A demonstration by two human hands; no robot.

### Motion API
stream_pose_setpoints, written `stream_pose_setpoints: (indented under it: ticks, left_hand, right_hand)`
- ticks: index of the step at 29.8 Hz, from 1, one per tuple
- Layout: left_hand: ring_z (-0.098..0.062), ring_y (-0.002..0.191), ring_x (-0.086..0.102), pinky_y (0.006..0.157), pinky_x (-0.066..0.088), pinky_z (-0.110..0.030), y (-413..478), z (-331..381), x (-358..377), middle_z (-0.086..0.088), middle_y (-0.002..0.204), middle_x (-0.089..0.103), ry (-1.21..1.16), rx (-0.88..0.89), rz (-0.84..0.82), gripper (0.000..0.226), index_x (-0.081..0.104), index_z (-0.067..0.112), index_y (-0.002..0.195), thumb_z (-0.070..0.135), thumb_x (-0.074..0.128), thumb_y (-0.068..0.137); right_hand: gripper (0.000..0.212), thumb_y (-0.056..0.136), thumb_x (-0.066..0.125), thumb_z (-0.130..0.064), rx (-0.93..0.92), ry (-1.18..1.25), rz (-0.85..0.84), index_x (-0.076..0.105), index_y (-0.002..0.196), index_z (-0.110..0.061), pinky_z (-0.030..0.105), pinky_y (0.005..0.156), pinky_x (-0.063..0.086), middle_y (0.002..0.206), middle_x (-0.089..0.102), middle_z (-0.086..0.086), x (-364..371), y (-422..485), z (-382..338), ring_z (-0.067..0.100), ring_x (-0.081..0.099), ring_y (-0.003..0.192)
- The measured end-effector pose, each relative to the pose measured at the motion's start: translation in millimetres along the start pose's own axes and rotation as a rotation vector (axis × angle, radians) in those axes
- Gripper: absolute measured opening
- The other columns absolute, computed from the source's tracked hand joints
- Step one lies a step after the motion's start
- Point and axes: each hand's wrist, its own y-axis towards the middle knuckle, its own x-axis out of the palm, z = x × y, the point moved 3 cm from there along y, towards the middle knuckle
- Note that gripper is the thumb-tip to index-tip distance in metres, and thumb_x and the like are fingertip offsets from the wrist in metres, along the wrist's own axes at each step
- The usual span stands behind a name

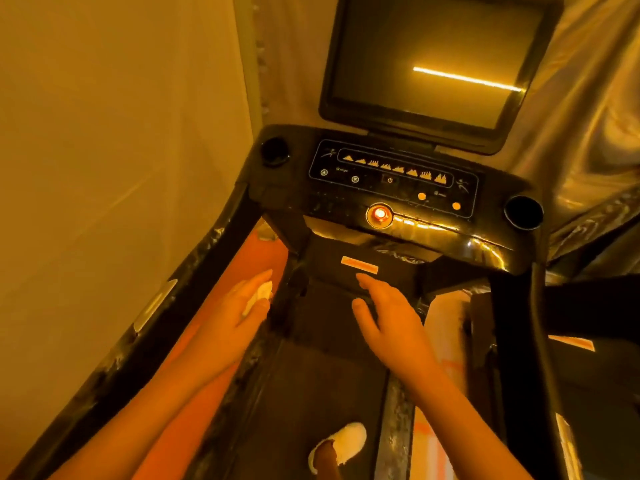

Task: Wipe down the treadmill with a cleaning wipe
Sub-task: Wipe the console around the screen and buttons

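Presently pinches the cleaning wipe (259, 295) in the left hand (242, 317), at nine o'clock beside the left upright (289, 242) of the treadmill (311, 393); holds the right hand (391, 317) spread over the motor cover (329, 263), six o'clock from the console (391, 180).

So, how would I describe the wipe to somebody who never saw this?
Find the console under the dark screen. Below it, left of the belt, the left hand reaches forward. The wipe is the crumpled white wad it holds, not the white shoe on the belt.
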Motion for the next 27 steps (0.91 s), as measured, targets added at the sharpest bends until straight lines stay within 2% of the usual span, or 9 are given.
stream_pose_setpoints:
  ticks: [4, 8, 11, 14, 16, 18, 20, 22, 27]
  left_hand:
    - [-0.001, 0.136, 0.045, 0.114, 0.042, -0.042, 80, 18, -4, 0.014, 0.15, 0.046, 0.002, 0.018, 0.032, 0.046, 0.04, 0.043, 0.147, 0.04, 0.046, 0.102]
    - [-0.006, 0.139, 0.042, 0.115, 0.04, -0.043, 153, 32, 5, 0.011, 0.153, 0.044, 0.076, 0.041, 0.01, 0.048, 0.034, 0.048, 0.147, 0.039, 0.046, 0.102]
    - [-0.011, 0.145, 0.034, 0.118, 0.035, -0.044, 197, 34, 8, 0.008, 0.157, 0.038, 0.117, 0.006, 0.013, 0.05, 0.031, 0.048, 0.15, 0.039, 0.045, 0.103]
    - [-0.004, 0.137, 0.039, 0.111, 0.037, -0.031, 233, 33, 8, 0.012, 0.151, 0.041, 0.151, 0.008, -0.012, 0.046, 0.03, 0.051, 0.144, 0.034, 0.046, 0.104]
    - [-0.001, 0.133, 0.043, 0.109, 0.039, -0.029, 258, 30, 4, 0.013, 0.147, 0.045, 0.15, 0.012, -0.023, 0.046, 0.031, 0.048, 0.145, 0.031, 0.047, 0.104]
    - [0.002, 0.13, 0.044, 0.109, 0.038, -0.025, 285, 24, -2, 0.012, 0.145, 0.047, 0.168, 0.024, -0.032, 0.047, 0.033, 0.042, 0.147, 0.026, 0.047, 0.105]
    - [0.0, 0.134, 0.042, 0.112, 0.038, -0.029, 310, 16, -11, 0.011, 0.147, 0.046, 0.192, 0.034, -0.038, 0.049, 0.034, 0.037, 0.15, 0.026, 0.047, 0.105]
    - [-0.005, 0.138, 0.043, 0.114, 0.038, -0.037, 333, 10, -21, 0.01, 0.15, 0.045, 0.183, 0.039, -0.057, 0.05, 0.034, 0.036, 0.153, 0.029, 0.047, 0.105]
    - [-0.006, 0.135, 0.04, 0.112, 0.034, -0.032, 388, 0, -45, 0.01, 0.145, 0.043, 0.209, 0.082, -0.029, 0.048, 0.035, 0.034, 0.152, 0.028, 0.046, 0.105]
  right_hand:
    - [0.051, 0.104, 0.045, -0.041, -0.041, 0.014, -0.007, 0.037, 0.153, -0.029, 0.027, 0.104, 0.04, 0.147, 0.05, -0.007, -8, 73, 10, 0.011, 0.044, 0.137]
    - [0.053, 0.104, 0.043, -0.045, -0.122, -0.023, -0.036, 0.036, 0.154, -0.028, 0.028, 0.109, 0.037, 0.151, 0.047, -0.008, -16, 132, 20, 0.009, 0.039, 0.14]
    - [0.054, 0.104, 0.042, -0.047, -0.116, -0.014, -0.034, 0.036, 0.154, -0.029, 0.029, 0.107, 0.039, 0.151, 0.046, -0.01, -23, 172, 31, 0.008, 0.039, 0.139]
    - [0.054, 0.104, 0.042, -0.048, -0.12, -0.026, -0.021, 0.035, 0.154, -0.029, 0.023, 0.106, 0.032, 0.151, 0.045, -0.011, -23, 209, 36, 0.006, 0.037, 0.14]
    - [0.054, 0.104, 0.041, -0.047, -0.118, -0.038, -0.012, 0.035, 0.154, -0.029, 0.021, 0.106, 0.025, 0.151, 0.045, -0.01, -18, 234, 39, 0.007, 0.036, 0.14]
    - [0.053, 0.104, 0.041, -0.046, -0.113, -0.047, -0.001, 0.035, 0.154, -0.028, 0.023, 0.107, 0.03, 0.151, 0.046, -0.009, -13, 257, 40, 0.009, 0.038, 0.14]
    - [0.053, 0.105, 0.041, -0.045, -0.099, -0.047, 0.006, 0.035, 0.154, -0.028, 0.027, 0.107, 0.038, 0.15, 0.046, -0.008, -8, 276, 37, 0.009, 0.038, 0.14]
    - [0.052, 0.105, 0.041, -0.043, -0.086, -0.041, 0.019, 0.036, 0.154, -0.027, 0.026, 0.107, 0.037, 0.15, 0.046, -0.008, -5, 294, 33, 0.009, 0.037, 0.14]
    - [0.048, 0.104, 0.047, -0.038, -0.124, -0.075, 0.058, 0.043, 0.15, -0.024, 0.027, 0.11, 0.035, 0.147, 0.049, -0.006, 6, 342, 14, 0.01, 0.04, 0.138]
